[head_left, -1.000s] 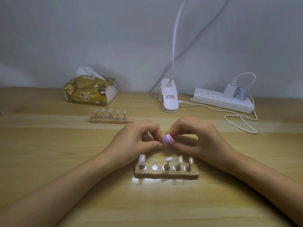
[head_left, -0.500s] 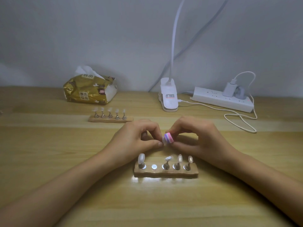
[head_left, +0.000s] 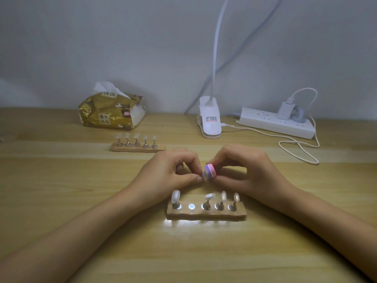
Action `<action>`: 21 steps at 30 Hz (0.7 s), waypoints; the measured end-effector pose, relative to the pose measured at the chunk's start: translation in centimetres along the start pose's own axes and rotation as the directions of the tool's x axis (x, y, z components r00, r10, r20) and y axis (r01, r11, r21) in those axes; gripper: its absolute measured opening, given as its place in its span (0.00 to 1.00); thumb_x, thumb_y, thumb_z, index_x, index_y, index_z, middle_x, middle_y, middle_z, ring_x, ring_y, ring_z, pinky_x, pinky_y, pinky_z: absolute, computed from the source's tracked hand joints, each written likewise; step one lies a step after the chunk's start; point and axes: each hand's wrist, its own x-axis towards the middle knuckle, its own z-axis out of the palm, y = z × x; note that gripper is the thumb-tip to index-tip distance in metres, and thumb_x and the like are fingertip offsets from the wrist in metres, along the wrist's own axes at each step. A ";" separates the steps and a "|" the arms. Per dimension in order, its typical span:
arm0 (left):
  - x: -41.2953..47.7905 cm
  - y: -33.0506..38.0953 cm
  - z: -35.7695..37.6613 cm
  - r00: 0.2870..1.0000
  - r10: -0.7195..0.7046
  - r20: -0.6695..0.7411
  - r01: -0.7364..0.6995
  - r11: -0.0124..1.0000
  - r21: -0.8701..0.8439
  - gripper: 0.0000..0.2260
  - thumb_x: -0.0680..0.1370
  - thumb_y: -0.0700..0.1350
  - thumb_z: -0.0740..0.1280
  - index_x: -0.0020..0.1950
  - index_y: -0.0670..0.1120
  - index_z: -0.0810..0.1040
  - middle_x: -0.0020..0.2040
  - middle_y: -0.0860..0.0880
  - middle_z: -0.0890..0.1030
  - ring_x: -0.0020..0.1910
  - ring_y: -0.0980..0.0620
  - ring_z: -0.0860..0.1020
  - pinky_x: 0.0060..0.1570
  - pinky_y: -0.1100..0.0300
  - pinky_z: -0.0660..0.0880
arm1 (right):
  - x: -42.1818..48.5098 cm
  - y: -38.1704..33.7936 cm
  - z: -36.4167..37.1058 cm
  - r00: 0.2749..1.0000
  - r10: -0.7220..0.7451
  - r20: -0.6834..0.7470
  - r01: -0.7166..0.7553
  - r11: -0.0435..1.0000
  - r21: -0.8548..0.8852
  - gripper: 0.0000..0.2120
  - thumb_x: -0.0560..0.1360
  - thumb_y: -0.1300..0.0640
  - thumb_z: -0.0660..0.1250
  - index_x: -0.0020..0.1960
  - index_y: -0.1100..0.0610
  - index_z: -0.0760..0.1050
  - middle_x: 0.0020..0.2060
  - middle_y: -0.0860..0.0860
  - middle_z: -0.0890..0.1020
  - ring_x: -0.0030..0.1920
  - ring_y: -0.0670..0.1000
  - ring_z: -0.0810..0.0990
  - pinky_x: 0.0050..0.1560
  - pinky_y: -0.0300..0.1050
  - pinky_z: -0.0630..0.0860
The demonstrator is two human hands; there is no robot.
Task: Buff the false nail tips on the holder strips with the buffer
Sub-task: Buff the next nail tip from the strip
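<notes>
My left hand (head_left: 169,172) pinches a pale false nail tip (head_left: 204,173) between thumb and fingers. Its face touches the small pink and purple buffer block (head_left: 211,170), which my right hand (head_left: 244,170) pinches. Both hands hover just behind the near wooden holder strip (head_left: 206,213). That strip carries several nail tips on metal stands, and its second magnet spot (head_left: 191,206) is bare. A second holder strip (head_left: 137,147) with several tips lies farther back on the left.
A gold tissue pack (head_left: 112,113) sits at the back left. A white clip lamp base (head_left: 210,121) stands behind my hands, with its neck rising up. A white power strip (head_left: 277,122) and looping cable (head_left: 299,149) lie at the back right of the wooden table.
Both hands stay together behind the near strip. The buffer has shifted slightly against the held nail tip.
</notes>
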 end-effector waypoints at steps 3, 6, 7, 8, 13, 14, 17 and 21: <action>0.0 0.0 0.0 1.000 0.005 0.001 -0.005 1.000 0.011 0.04 0.69 0.48 0.75 0.39 0.55 0.81 0.39 0.58 0.79 0.34 0.55 0.70 0.39 0.54 0.70 | -0.1 -0.1 0.0 0.998 -0.008 -0.058 0.010 0.999 0.033 0.08 0.71 0.68 0.77 0.48 0.64 0.80 0.43 0.51 0.84 0.46 0.48 0.84 0.52 0.44 0.81; 0.1 0.0 0.0 1.000 0.002 -0.003 -0.002 1.000 0.006 0.04 0.68 0.50 0.74 0.39 0.53 0.81 0.38 0.57 0.78 0.34 0.56 0.69 0.38 0.54 0.68 | 0.0 -0.1 0.1 1.000 0.009 -0.019 -0.008 0.999 0.032 0.08 0.71 0.69 0.77 0.47 0.64 0.80 0.43 0.52 0.84 0.45 0.48 0.84 0.51 0.44 0.81; 0.1 -0.1 0.0 1.000 -0.001 -0.002 0.001 1.000 0.010 0.04 0.68 0.50 0.74 0.39 0.53 0.81 0.39 0.57 0.78 0.34 0.56 0.69 0.39 0.54 0.69 | 0.0 -0.1 0.1 1.000 0.023 -0.011 -0.023 0.999 0.031 0.08 0.71 0.69 0.77 0.47 0.64 0.80 0.42 0.52 0.84 0.44 0.47 0.84 0.51 0.42 0.81; 0.1 0.0 0.1 1.000 -0.002 -0.003 0.002 1.000 0.017 0.04 0.68 0.51 0.74 0.39 0.54 0.81 0.39 0.57 0.79 0.34 0.56 0.69 0.39 0.53 0.70 | 0.0 -0.2 0.1 0.999 0.023 -0.022 -0.022 0.999 0.030 0.07 0.71 0.68 0.77 0.47 0.63 0.80 0.42 0.51 0.84 0.44 0.47 0.84 0.51 0.40 0.80; 0.1 0.0 0.1 1.000 -0.006 -0.013 0.006 1.000 0.002 0.05 0.67 0.52 0.72 0.40 0.54 0.81 0.37 0.58 0.78 0.34 0.56 0.68 0.38 0.55 0.68 | 0.1 -0.3 0.1 1.000 -0.010 -0.024 0.011 1.000 0.017 0.08 0.71 0.69 0.77 0.48 0.64 0.81 0.44 0.51 0.84 0.46 0.47 0.84 0.52 0.45 0.81; 0.1 0.0 0.1 1.000 -0.005 -0.012 0.005 1.000 0.003 0.04 0.67 0.52 0.72 0.39 0.54 0.81 0.37 0.58 0.78 0.34 0.57 0.69 0.38 0.55 0.68 | 0.1 -0.2 0.0 1.000 0.004 -0.017 -0.004 1.000 0.025 0.08 0.71 0.69 0.77 0.48 0.64 0.81 0.43 0.51 0.84 0.45 0.47 0.84 0.52 0.45 0.81; 0.0 0.0 0.0 1.000 -0.004 -0.007 0.004 1.000 0.006 0.04 0.69 0.48 0.75 0.39 0.53 0.81 0.37 0.58 0.77 0.33 0.56 0.69 0.38 0.56 0.67 | 0.0 -0.3 0.1 0.998 -0.037 -0.055 0.038 0.999 0.015 0.07 0.72 0.66 0.77 0.48 0.64 0.81 0.44 0.50 0.84 0.46 0.47 0.83 0.52 0.41 0.80; 0.0 -0.1 -0.1 1.000 -0.001 -0.001 0.001 1.000 0.020 0.07 0.71 0.43 0.77 0.38 0.52 0.81 0.38 0.57 0.78 0.33 0.58 0.69 0.38 0.57 0.68 | 0.0 -0.2 0.0 1.000 0.014 -0.016 -0.013 0.998 0.056 0.07 0.72 0.67 0.76 0.47 0.64 0.81 0.43 0.52 0.84 0.45 0.48 0.84 0.52 0.47 0.81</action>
